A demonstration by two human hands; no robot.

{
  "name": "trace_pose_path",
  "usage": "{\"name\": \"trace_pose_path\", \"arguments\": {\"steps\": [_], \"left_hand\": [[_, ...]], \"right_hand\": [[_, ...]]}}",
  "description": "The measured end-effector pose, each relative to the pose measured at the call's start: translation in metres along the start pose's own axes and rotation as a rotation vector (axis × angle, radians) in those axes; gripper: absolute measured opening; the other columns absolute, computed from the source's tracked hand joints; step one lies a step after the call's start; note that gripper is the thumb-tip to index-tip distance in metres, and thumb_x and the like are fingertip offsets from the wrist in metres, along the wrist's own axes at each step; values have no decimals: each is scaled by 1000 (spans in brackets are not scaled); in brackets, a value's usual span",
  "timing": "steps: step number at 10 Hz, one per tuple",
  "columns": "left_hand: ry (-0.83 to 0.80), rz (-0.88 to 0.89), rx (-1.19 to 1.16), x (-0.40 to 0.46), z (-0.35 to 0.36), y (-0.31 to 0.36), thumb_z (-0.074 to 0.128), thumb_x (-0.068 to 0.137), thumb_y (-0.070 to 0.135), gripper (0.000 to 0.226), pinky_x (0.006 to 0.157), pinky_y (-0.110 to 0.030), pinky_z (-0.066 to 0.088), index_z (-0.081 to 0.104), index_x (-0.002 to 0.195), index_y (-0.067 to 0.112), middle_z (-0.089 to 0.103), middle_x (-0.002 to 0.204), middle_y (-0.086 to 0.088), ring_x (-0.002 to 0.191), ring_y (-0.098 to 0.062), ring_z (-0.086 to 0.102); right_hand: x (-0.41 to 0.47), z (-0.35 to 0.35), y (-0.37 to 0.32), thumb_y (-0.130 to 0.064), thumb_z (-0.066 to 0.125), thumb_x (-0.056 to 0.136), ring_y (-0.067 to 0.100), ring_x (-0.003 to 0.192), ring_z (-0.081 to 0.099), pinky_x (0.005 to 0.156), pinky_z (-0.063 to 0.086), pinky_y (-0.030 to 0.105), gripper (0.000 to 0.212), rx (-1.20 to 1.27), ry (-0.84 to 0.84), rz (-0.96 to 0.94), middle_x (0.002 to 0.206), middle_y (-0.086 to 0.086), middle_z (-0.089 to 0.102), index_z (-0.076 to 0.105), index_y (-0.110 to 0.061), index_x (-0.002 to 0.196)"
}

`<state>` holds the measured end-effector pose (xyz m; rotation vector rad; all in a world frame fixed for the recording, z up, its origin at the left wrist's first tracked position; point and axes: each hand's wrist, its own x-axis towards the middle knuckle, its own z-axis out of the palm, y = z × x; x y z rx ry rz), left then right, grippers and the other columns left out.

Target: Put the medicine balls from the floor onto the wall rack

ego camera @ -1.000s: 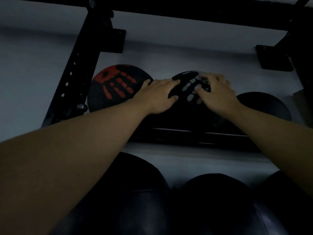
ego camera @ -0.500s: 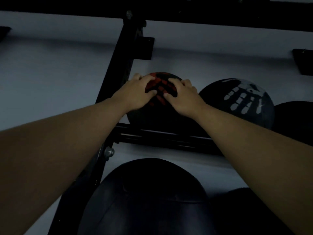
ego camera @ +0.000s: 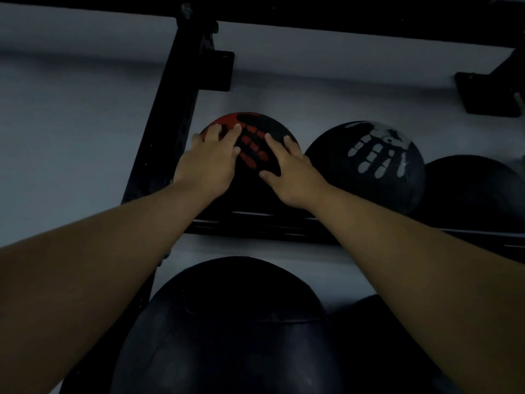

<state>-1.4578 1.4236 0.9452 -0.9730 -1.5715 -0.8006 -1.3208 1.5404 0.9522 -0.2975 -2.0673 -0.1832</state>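
A black medicine ball with a red handprint [ego camera: 253, 155] rests at the left end of the black wall rack's rail [ego camera: 255, 224]. My left hand [ego camera: 208, 163] lies on its upper left side and my right hand [ego camera: 289, 172] on its upper right side, fingers spread, the ball held between them. Beside it on the same rail sits a black ball with a white handprint [ego camera: 369, 166], and further right a plain dark ball [ego camera: 471, 191]. The scene is dim.
The rack's perforated black upright [ego camera: 170, 123] stands just left of the red-print ball. A black crossbar runs along the top and a wall bracket [ego camera: 488, 92] sits at the right. Two large dark balls [ego camera: 227, 322] [ego camera: 383, 351] lie on a lower level below my arms.
One second ago both hands were on the white-print ball; they shifted left onto the red-print ball. Since half a second ago my fingers have spread wider on it.
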Motion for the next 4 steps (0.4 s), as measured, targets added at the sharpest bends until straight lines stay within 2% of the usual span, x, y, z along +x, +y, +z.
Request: {"name": "trace_pose_path", "arguments": {"steps": [1,2,3,4], "left_hand": [[0,-25,-17,-3,1,5,32,112,32,55,107,-61,43,21,166,28,21,171,-16,148,-47,31],[-27,-34,-10,-13,-1,8,37,111,30,58,108,-61,42,20,166,30,19,172,-14,149,-47,30],[-135,-35,12,-24,-18,15,47,106,33,65,105,-57,47,20,165,28,21,170,-14,146,-45,38],[-260,29,43,-35,-32,31,51,103,38,64,100,-50,50,26,162,26,30,165,-15,137,-43,49]], "right_hand": [[-8,-2,0,-39,52,106,34,164,4,130,13,47,77,16,-17,-3,178,8,-4,7,-34,168],[-20,-8,1,-40,51,106,33,163,12,131,17,45,73,42,-44,-8,178,10,6,12,-31,168],[-42,-29,3,-38,52,105,33,153,34,125,29,42,69,69,-31,-25,167,14,33,21,-29,166],[-62,-48,9,-38,51,106,33,145,43,118,36,39,62,52,-22,-8,157,15,45,32,-27,163]]}}
